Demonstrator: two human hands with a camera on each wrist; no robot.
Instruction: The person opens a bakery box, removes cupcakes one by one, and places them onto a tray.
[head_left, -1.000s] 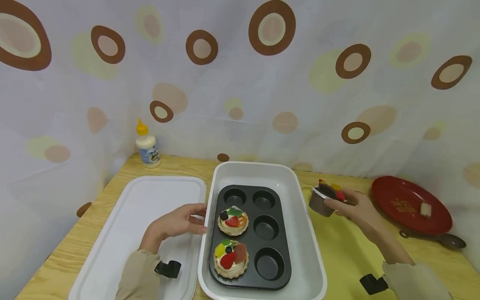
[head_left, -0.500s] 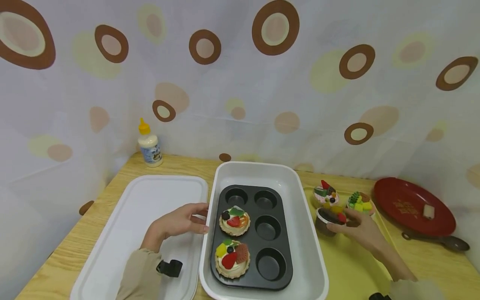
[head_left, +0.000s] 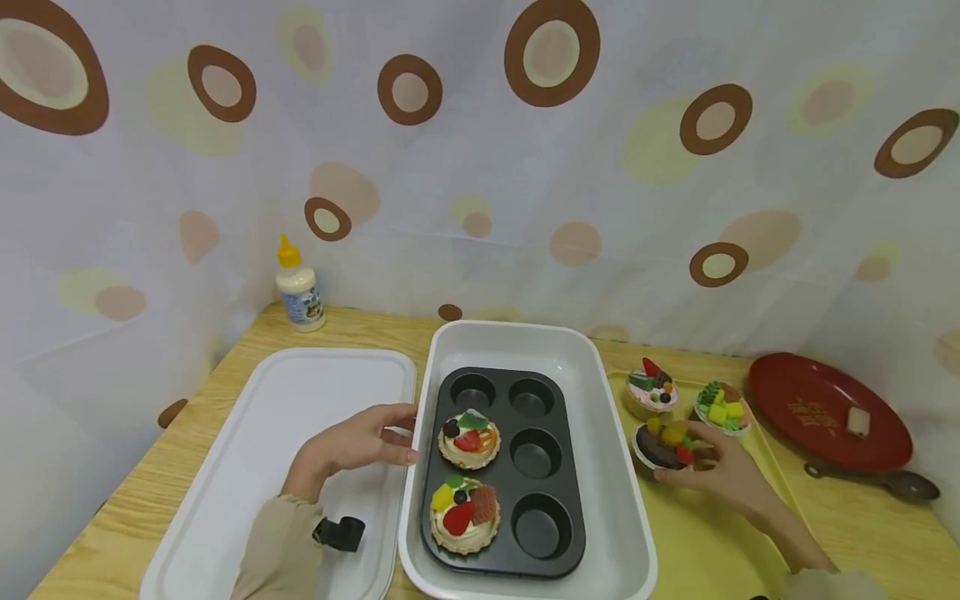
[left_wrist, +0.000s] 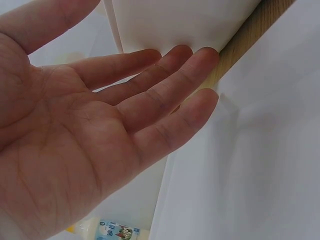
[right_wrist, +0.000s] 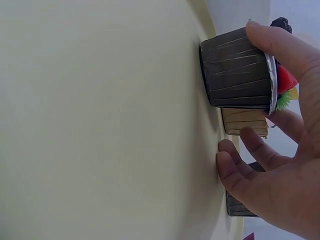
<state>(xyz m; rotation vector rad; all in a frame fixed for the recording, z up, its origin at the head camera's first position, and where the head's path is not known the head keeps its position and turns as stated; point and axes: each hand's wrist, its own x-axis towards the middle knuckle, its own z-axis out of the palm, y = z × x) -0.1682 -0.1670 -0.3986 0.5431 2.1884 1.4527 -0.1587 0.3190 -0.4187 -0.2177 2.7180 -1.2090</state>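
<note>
Head view: the chocolate cupcake [head_left: 657, 450] lies at about 10 o'clock from the palm of the right hand [head_left: 723, 475], much the nearer one, which pinches its rim between thumb and finger. From the right wrist, it looks roughly upright, its base close to the yellow tray [head_left: 705, 533]; whether it bears fully on it I cannot tell. Being round, it has no long axis to line up.

Around it, the pink cupcake [head_left: 651, 392] is at 12 o'clock and the green-topped cupcake [head_left: 723, 410] at 2, both near enough to crowd the fingers. The red plate [head_left: 817, 392] is farther out towards 2 to 3, the spoon [head_left: 907, 483] towards 3.

At 9 o'clock, the wall of the white tub [head_left: 637, 517] stands between the cupcake and the muffin tin [head_left: 502, 560], whose long axis runs 12 to 6. Beyond, the left hand [head_left: 352, 446], fingers loose and holding nothing, is at the tub's 9 o'clock wall.
</note>
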